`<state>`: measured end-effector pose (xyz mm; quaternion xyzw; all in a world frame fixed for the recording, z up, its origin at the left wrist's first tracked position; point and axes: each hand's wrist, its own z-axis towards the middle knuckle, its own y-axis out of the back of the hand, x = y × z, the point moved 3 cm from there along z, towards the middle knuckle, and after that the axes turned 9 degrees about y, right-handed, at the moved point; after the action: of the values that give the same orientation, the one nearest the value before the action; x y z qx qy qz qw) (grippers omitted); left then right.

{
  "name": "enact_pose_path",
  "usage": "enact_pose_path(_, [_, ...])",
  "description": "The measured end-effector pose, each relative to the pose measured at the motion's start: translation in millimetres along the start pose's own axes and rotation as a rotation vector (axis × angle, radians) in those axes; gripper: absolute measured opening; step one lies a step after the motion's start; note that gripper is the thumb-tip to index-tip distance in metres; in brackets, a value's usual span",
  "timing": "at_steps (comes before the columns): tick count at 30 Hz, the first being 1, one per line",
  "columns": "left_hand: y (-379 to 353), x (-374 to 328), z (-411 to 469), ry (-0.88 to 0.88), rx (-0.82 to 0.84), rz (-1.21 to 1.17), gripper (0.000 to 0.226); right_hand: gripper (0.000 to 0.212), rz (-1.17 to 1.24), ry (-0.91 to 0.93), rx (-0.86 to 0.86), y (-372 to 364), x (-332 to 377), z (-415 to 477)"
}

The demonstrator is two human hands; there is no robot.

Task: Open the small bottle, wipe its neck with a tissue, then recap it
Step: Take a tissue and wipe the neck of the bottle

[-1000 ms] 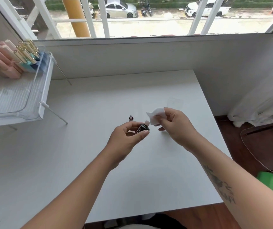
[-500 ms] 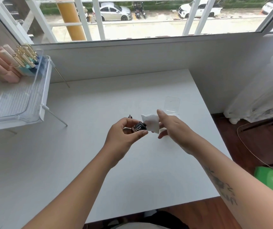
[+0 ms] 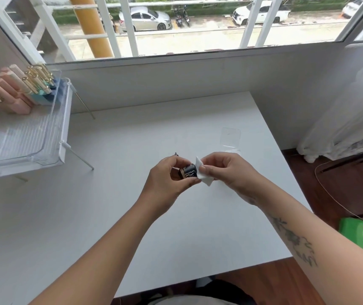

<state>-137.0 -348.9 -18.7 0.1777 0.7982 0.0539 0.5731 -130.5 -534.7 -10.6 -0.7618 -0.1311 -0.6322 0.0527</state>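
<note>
Above the white tabletop [image 3: 198, 227], the left hand [image 3: 167, 181] pinches the small polish bottle [image 3: 189, 171] sideways; the right hand [image 3: 224, 170] presses a folded tissue [image 3: 201, 172] over its neck. Best to twist the bottle gently within the tissue, keeping the grip firm.
</note>
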Motion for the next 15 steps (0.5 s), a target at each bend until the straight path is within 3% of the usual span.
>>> enact_pose_path(7, [4.4, 15.5, -4.6, 0.307, 0.145, -0.361, 0.032, 0.011, 0.060, 0.007, -0.091, -6.0, -2.1, -3.9])
enact_pose_path(11, [7.5, 15.0, -5.3, 0.302, 0.187, -0.467, 0.030, 0.011, 0.143, -0.028, -0.114, -9.2, -5.6, -6.9])
enact_pose_path(15, [11.6, 12.2, -5.4, 0.196, 0.172, -0.349, 0.021, 0.005, 0.281, -0.043, -0.156, -13.0, -7.1, -10.3])
